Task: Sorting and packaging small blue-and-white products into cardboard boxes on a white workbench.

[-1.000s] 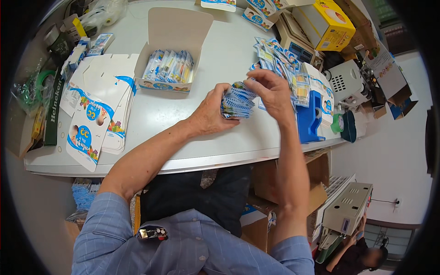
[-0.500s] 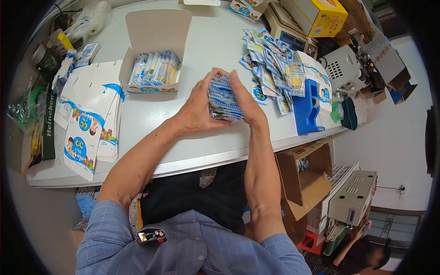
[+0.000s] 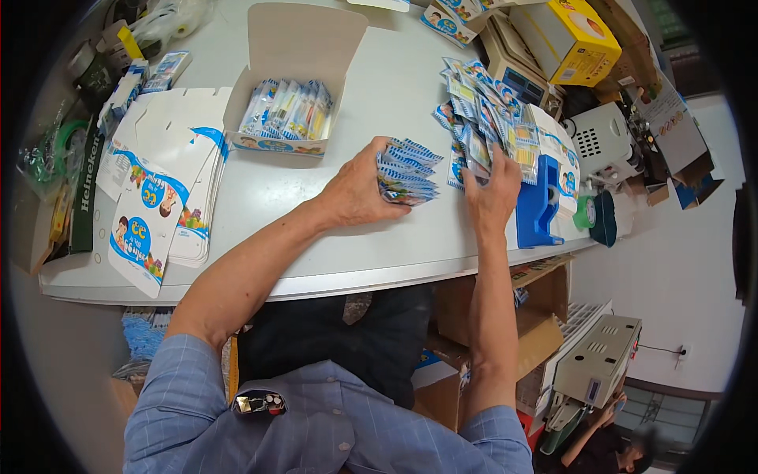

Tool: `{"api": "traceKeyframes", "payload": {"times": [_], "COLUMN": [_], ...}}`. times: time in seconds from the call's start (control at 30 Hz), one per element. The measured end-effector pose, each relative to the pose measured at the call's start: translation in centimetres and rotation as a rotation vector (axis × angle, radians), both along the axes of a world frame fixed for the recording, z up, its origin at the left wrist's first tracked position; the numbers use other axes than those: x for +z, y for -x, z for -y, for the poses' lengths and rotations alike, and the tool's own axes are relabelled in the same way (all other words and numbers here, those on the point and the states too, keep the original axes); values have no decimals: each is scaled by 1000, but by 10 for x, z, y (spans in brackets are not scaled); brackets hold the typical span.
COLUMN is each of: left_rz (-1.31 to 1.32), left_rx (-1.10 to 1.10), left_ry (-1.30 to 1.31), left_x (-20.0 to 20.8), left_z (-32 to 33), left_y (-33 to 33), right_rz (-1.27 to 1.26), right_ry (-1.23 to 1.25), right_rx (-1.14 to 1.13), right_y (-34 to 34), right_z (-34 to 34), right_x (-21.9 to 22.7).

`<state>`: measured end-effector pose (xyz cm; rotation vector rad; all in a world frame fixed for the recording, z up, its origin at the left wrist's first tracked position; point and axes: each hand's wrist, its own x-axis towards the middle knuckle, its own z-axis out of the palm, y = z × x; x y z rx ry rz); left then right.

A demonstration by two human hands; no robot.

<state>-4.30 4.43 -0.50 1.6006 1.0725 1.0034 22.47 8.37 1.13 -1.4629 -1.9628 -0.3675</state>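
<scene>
My left hand is wrapped around a stack of small blue-and-white sachets, held on edge just above the table. Their free ends fan out toward the right. At the loose pile of sachets, my right hand touches the near edge, thumb and fingers apart with sachets between and under them. Whether it grips one is hard to make out. Beyond my left hand stands a white carton with its lid raised, holding a row of upright sachets.
Flat printed cartons lie stacked at the left. A blue tape dispenser stands beside the pile, with green tape to its right. At the back right are a scale and a yellow box. Another person is at the lower right.
My right hand has left the sachet stack and moved right to the loose pile. My left hand keeps the stack alone, which now fans open. The view has shifted slightly.
</scene>
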Motion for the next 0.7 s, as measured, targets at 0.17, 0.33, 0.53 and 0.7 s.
{"api": "traceKeyframes", "payload": {"times": [0.17, 0.33, 0.53, 0.7], "left_rz": [-15, -16, -32, 12], "left_rx": [-5, -13, -7, -12], "left_ry": [22, -6, -21, -2], "left_x": [4, 3, 2, 1], "left_z": [4, 1, 2, 3], "left_y": [3, 1, 0, 2], "right_rz": [191, 186, -247, -1009], "right_ry": [55, -134, -213, 120], "right_rx": [-38, -46, 97, 112], "right_y": [5, -5, -8, 12], "right_z": [-11, -13, -3, 5], "right_x": [-11, -22, -2, 19]}}
